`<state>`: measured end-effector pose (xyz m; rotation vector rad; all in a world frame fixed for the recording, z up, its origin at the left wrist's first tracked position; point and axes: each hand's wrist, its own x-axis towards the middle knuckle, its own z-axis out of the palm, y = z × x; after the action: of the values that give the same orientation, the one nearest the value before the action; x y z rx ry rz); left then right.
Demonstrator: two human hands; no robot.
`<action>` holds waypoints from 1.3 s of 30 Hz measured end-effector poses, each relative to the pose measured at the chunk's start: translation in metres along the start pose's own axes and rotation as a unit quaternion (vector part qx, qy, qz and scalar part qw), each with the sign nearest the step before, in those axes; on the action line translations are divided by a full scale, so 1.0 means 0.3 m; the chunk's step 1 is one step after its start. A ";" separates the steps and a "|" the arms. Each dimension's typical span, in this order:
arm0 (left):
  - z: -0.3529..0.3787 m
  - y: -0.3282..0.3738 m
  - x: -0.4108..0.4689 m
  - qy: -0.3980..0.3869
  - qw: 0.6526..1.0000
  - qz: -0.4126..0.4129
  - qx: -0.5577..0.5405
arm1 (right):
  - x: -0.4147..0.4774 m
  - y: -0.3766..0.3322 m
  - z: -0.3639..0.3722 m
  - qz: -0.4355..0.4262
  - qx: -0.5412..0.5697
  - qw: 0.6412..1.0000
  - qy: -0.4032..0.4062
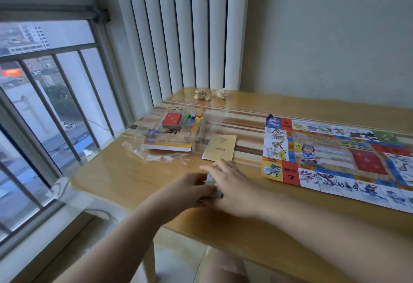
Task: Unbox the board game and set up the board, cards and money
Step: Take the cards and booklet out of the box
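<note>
Nearest to the camera, two bare forearms reach over the front edge of the wooden surface [116,177]. The left hand [190,187] and the right hand [233,185] meet around a small paper stack [213,183]. It sits low over the surface, near the front edge and left of the board. The picture is blurred here, so the print on the stack cannot be read.

The grip of the left hand is closed: its fingers curl around the left side of the stack. The grip of the right hand is loose: its fingers reach forward almost straight and lie on top of the stack. Its thumb is hidden.

Just behind the hands lies a pale yellow leaflet [221,147], flat on the surface. To the right of it, the game board [335,159] is spread open and flat, and it runs out of the picture on the right side.

To the left of the leaflet, crumpled clear wrap [154,155] lies beside the yellow game box [167,146]. A clear plastic tray [201,129] rests on this box. In the tray there are a red card deck [171,120] and some coloured pawns [194,117] beside it.

Further back, near the white vertical slats [178,37], two crumpled paper balls [202,94] sit side by side. A barred window [44,104] is on the left.
</note>
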<state>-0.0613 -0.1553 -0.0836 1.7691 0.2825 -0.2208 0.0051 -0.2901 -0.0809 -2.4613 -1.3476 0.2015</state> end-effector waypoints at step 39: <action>-0.479 0.009 0.358 0.415 0.846 0.029 0.334 | 0.812 -0.031 -0.241 -0.092 -0.309 0.938 -0.127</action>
<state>0.0410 -0.0078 -0.0826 2.4926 0.8494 0.5957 0.1500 -0.0967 -0.0020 -2.8490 -1.9923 0.0530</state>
